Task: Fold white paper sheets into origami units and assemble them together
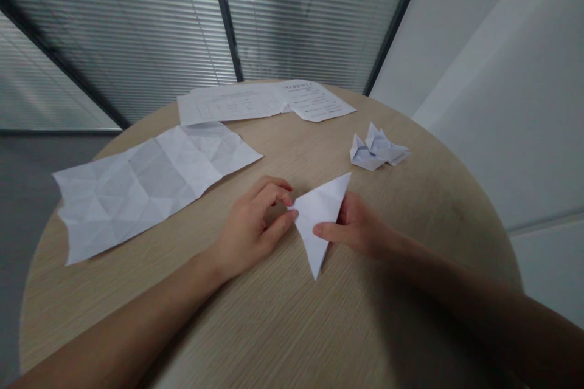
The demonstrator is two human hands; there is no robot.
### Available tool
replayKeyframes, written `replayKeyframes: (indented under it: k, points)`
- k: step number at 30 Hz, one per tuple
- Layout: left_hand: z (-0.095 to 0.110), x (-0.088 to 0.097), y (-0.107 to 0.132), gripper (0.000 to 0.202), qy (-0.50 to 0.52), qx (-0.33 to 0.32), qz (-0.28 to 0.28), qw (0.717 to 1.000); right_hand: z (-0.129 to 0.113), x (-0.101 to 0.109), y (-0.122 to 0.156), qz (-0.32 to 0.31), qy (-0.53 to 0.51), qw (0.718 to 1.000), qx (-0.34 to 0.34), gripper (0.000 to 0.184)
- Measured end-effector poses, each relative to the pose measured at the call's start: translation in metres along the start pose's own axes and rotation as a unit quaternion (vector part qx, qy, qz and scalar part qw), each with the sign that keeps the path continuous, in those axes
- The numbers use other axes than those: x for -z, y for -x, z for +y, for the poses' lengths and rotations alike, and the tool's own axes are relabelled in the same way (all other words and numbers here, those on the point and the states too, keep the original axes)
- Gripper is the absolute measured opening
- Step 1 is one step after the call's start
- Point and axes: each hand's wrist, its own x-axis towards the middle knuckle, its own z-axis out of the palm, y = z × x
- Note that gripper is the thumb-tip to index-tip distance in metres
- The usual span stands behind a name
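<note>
Between my hands is a folded white paper (319,209), roughly triangular, with one point toward me and another pointing up to the right. My left hand (258,225) pinches its left corner between thumb and fingertips. On the other side, my right hand (356,225) grips the right edge, thumb on top and fingers behind the paper. Just beyond my right hand sits a small folded paper piece (371,149) with upright points, resting on the table; whether it is one piece or two I cannot tell.
A round wooden table (274,328) carries everything. To the left lies a large creased white sheet (159,182). Printed sheets (237,103) lie along the far edge. Behind the table stand a glass partition with blinds (301,18) and a white wall (497,73).
</note>
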Motion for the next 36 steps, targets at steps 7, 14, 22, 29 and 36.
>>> replayKeyframes:
  k: [7,14,22,29,36]
  points:
    - [0.007,-0.004,0.004,0.01,-0.081,-0.076,-0.015,0.994,-0.002,-0.009,-0.001,0.005,-0.024,0.999,0.047,0.026]
    - [0.007,-0.001,0.003,0.034,0.004,-0.019,-0.058,0.998,-0.001,-0.01,-0.003,-0.039,-0.141,0.989,0.031,0.046]
    - [0.005,-0.006,0.004,0.025,0.053,0.001,-0.005,0.999,0.005,-0.015,-0.007,-0.015,-0.174,0.982,0.078,0.047]
    - [0.009,-0.006,0.008,0.035,0.02,-0.035,-0.023,0.999,0.004,-0.017,-0.005,0.106,-0.031,0.98,0.166,0.032]
    - [0.017,-0.012,0.009,0.046,0.007,-0.049,-0.033,0.998,0.006,-0.019,-0.005,0.236,0.085,0.946,0.207,0.018]
